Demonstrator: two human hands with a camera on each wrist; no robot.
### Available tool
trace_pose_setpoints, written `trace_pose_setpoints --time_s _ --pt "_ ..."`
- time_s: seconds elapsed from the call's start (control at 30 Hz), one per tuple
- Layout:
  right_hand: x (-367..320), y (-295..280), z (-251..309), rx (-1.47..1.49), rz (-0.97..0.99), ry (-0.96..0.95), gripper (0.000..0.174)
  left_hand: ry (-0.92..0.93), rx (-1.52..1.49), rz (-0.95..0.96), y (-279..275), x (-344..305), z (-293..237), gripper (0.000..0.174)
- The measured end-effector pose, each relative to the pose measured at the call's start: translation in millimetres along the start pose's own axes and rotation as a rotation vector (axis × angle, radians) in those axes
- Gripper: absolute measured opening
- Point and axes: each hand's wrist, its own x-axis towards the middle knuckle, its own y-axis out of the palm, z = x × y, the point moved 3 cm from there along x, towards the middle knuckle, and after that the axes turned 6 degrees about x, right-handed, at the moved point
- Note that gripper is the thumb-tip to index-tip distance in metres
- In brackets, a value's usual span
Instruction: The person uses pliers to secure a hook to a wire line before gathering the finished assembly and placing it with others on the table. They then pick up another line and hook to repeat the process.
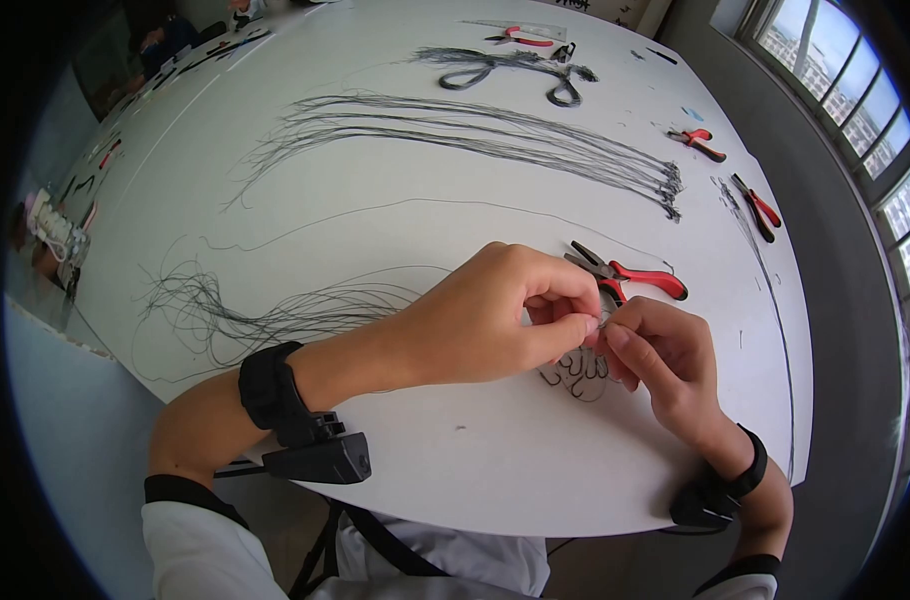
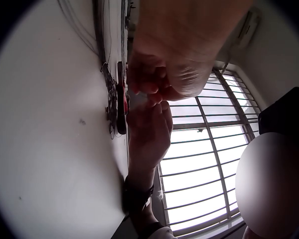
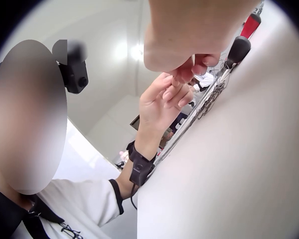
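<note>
In the head view the left hand (image 1: 520, 310) and right hand (image 1: 665, 365) meet fingertip to fingertip, each with thumb and forefinger pinched on something tiny, perhaps thin line; the fingers mostly hide it. Several dark hooks (image 1: 578, 372) lie on the table just below the fingertips. Red-handled pliers (image 1: 650, 280) rest behind the hands. A bundle of thin dark lines (image 1: 265, 325) spreads out left of the left forearm and passes behind it. Both wrist views show the two hands' fingertips together, the held thing too small to make out.
On the white table (image 1: 455, 450), a row of line bundles (image 1: 475, 135) lies farther back, with looped bundles (image 1: 515, 65) beyond. More pliers (image 1: 700, 143) (image 1: 758, 208) lie at the right, beside a long dark strand. A single thin line (image 1: 415, 200) curves across the middle.
</note>
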Motion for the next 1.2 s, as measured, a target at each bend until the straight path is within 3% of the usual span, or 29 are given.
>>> trace_pose_setpoints --time_s 0.07,0.2,0.27,0.3,0.37,0.57,0.7,0.77,0.9,1.1,1.17,1.2 --pt "0 1 0 0.092 0.019 0.08 0.018 0.034 0.042 -0.012 0 0 -2 0.01" --pt "1 0 -2 0.022 0.001 0.024 0.014 0.036 0.011 -0.012 0 0 0 0.01" --pt "1 -2 2 -0.304 -0.025 -0.184 0.006 -0.087 -0.166 0.034 0 0 -1 0.013" --pt "2 -2 1 -0.304 -0.026 -0.184 0.006 -0.087 -0.166 0.034 -1 0 -2 0.013" --pt "3 -1 5 -0.457 -0.097 -0.395 0.01 -0.17 -0.297 0.1 -3 0 0 0.015" --pt "5 -3 9 -0.541 -0.172 -0.491 0.014 -0.155 -0.325 0.047 -3 1 1 0.016" --pt "4 -2 13 -0.518 -0.2 -0.4 0.014 -0.157 -0.292 0.029 -1 0 4 0.015" --pt "4 -3 11 -0.545 -0.191 -0.519 0.014 -0.164 -0.224 0.039 0 0 6 0.013" --pt "3 -3 10 -0.566 -0.188 -0.533 0.015 -0.147 -0.144 0.018 3 -1 3 0.013" --pt "4 -6 9 -0.504 -0.233 -0.41 0.013 -0.059 0.109 -0.049 1 -1 1 0.011" --pt "9 -19 8 -0.648 -0.379 -0.416 0.01 -0.045 0.074 -0.129 -3 0 7 0.011" --pt "11 -27 6 -0.646 -0.399 -0.284 0.007 -0.042 0.075 -0.129 -4 0 8 0.011"
